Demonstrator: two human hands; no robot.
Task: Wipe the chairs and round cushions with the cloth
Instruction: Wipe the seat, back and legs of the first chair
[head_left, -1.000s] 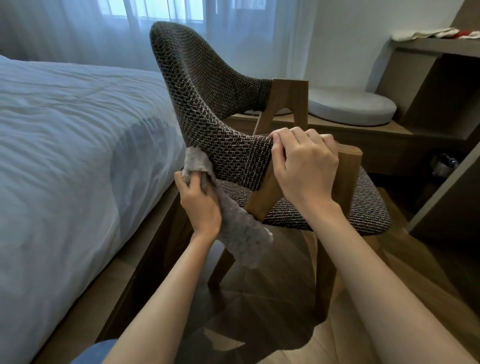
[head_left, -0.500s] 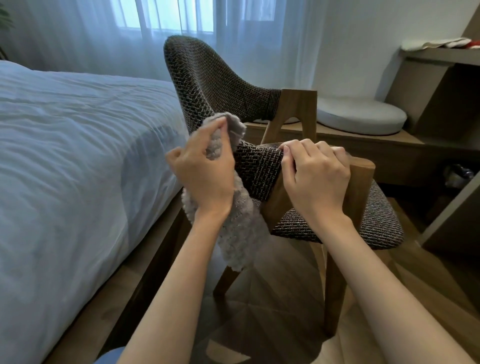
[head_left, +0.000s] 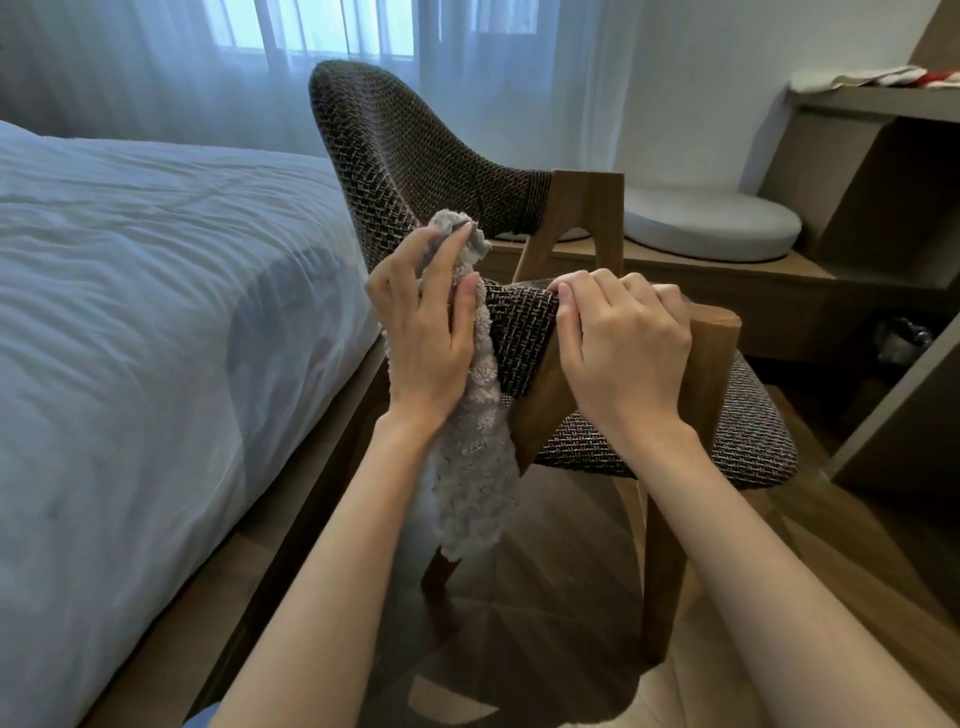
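A chair (head_left: 410, 156) with dark woven upholstery and wooden legs stands in front of me beside the bed. My left hand (head_left: 423, 332) holds a fluffy grey cloth (head_left: 475, 478) against the near end of the chair's curved backrest; most of the cloth hangs down below the hand. My right hand (head_left: 621, 343) grips the chair's near arm where the fabric meets the wooden post. A round light grey cushion (head_left: 711, 223) lies on the low wooden bench behind the chair.
A bed with white bedding (head_left: 130, 312) fills the left side, close to the chair. A wooden shelf unit (head_left: 883, 182) rises at the right, with folded cloths on top. Sheer curtains hang behind. The floor is dark wood.
My left hand has carried the cloth up from under the backrest's lower edge to its near end. My right hand keeps its grip on the chair arm.
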